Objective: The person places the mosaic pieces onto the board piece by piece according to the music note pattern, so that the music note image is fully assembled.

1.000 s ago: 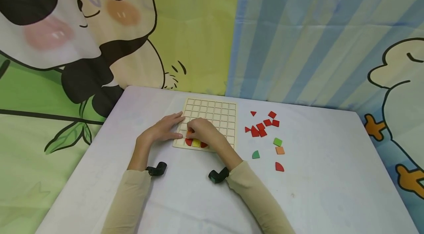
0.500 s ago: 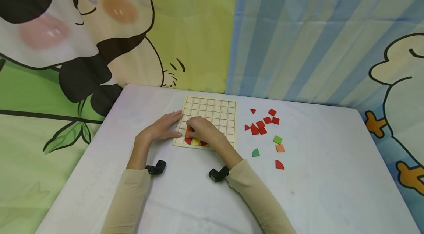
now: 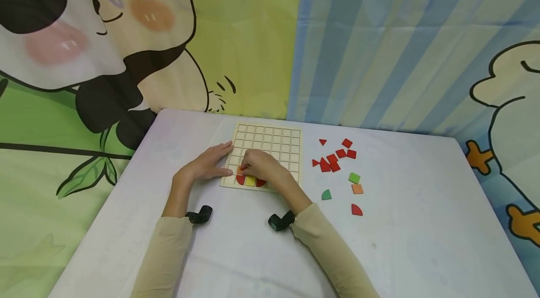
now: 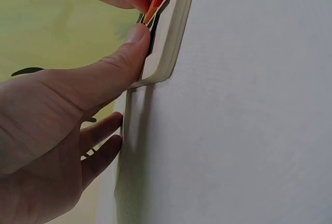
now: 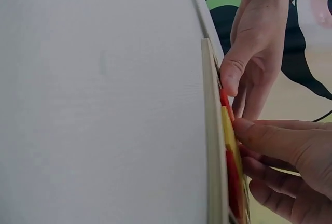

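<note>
My left hand (image 3: pixel 209 162) rests at the left side of the pale wooden grid board (image 3: pixel 291 167), its fingers straight and the thumb pressing the near left corner, as the left wrist view (image 4: pixel 67 94) also shows. My right hand (image 3: pixel 263 167) is over the lower left of the board, fingers bent, pinching an orange tile (image 3: pixel 240 170) at the grid. Part of that tile is hidden by the fingertips. Along the board's near row lie a red quarter-round tile (image 3: pixel 240 179), a yellow tile (image 3: pixel 251 181) and another red tile (image 3: pixel 260 182). In the right wrist view the thumb is close to the yellow tile (image 5: pixel 228 128).
Right of the board lie several red squares and triangles (image 3: pixel 332 158). Nearer are a light green square (image 3: pixel 354 178), an orange square (image 3: pixel 357 189), a green quarter-round tile (image 3: pixel 326 194) and a red quarter-round tile (image 3: pixel 356 210). Printed cloth hangs behind the white table (image 3: pixel 405 232).
My right hand has shifted slightly right, and a little more of the orange tile and the red tile shows. The left hand keeps its place on the board.
</note>
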The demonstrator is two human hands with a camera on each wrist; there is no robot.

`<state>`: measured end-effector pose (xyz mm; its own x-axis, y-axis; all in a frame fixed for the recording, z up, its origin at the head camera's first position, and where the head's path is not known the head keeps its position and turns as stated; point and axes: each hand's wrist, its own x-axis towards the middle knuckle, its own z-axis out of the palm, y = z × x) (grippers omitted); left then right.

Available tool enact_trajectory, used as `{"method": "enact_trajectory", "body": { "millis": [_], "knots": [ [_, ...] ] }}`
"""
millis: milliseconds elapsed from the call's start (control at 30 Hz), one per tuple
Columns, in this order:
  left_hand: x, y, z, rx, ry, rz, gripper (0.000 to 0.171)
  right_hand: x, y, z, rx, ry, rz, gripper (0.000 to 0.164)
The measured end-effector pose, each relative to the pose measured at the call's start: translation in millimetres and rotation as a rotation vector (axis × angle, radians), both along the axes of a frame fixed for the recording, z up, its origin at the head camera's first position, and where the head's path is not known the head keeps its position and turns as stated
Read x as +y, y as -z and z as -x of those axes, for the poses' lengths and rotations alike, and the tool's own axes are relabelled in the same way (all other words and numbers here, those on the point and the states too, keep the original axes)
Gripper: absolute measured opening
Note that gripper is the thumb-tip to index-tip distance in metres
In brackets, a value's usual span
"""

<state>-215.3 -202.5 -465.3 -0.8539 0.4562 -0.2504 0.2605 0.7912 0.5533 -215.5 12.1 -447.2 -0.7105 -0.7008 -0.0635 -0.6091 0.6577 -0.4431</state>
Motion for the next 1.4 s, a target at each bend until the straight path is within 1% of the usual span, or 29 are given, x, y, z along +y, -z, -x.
{"method": "enact_trajectory", "body": {
  "millis": [67, 233, 300, 367, 433, 500, 633, 767, 833, 900, 1000, 1100, 1200, 1400],
  "knots": [
    [1, -0.1, 0.0, -0.003, -0.004, 0.002, 0.085, 1, 0.5, -0.4, -0.009, -0.002, 0.01, 0.02],
    [2, -0.4, 1.1, -0.016, -0.006, -0.009, 0.085, 2, 1.9, -1.9, 0.006, 0.007, 0.013, 0.018],
    [3, -0.1, 1.3, -0.015, -0.004, -0.007, 0.085, 3, 1.8, -2.2, 0.014, -0.003, 0.009, 0.018],
    [3, -0.2, 1.3, -0.013, -0.001, -0.003, 0.085, 4, 0.0, -1.8, 0.007, -0.03, 0.017, 0.02],
    [3, -0.3, 1.4, -0.013, 0.001, 0.0, 0.085, 9, -4.2, -0.2, -0.02, -0.049, 0.061, 0.021],
    [3, -0.4, 1.5, -0.018, -0.004, -0.002, 0.086, 15, -12.1, 1.9, -0.052, -0.046, 0.119, 0.023],
    [3, -0.1, 1.5, -0.017, -0.016, 0.009, 0.087, 35, -35.1, 4.4, -0.07, 0.011, 0.242, 0.027],
    [2, 0.7, 1.5, -0.017, -0.02, 0.019, 0.087, 57, -57.6, 1.7, -0.028, 0.057, 0.363, 0.025],
    [1, 0.7, 1.1, -0.018, -0.022, 0.015, 0.087, 67, -66.2, -0.1, -0.004, 0.072, 0.421, 0.023],
    [1, 1.4, 0.8, -0.018, -0.023, 0.01, 0.087, 76, -72.9, -1.7, 0.012, 0.083, 0.454, 0.022],
    [1, 1.3, -0.3, -0.021, -0.034, 0.002, 0.088, 86, -78.6, -2.2, 0.014, 0.103, 0.461, 0.022],
    [2, 2.0, -0.7, -0.026, -0.04, 0.004, 0.088, 96, -81.0, -1.6, 0.016, 0.127, 0.457, 0.022],
    [2, 2.0, -1.0, -0.037, -0.052, 0.002, 0.089, 104, -83.4, -1.3, 0.04, 0.158, 0.468, 0.023],
    [1, 1.0, -2.1, -0.025, -0.045, 0.0, 0.088, 115, -90.8, -4.8, 0.082, 0.224, 0.509, 0.03]
  ]
}}
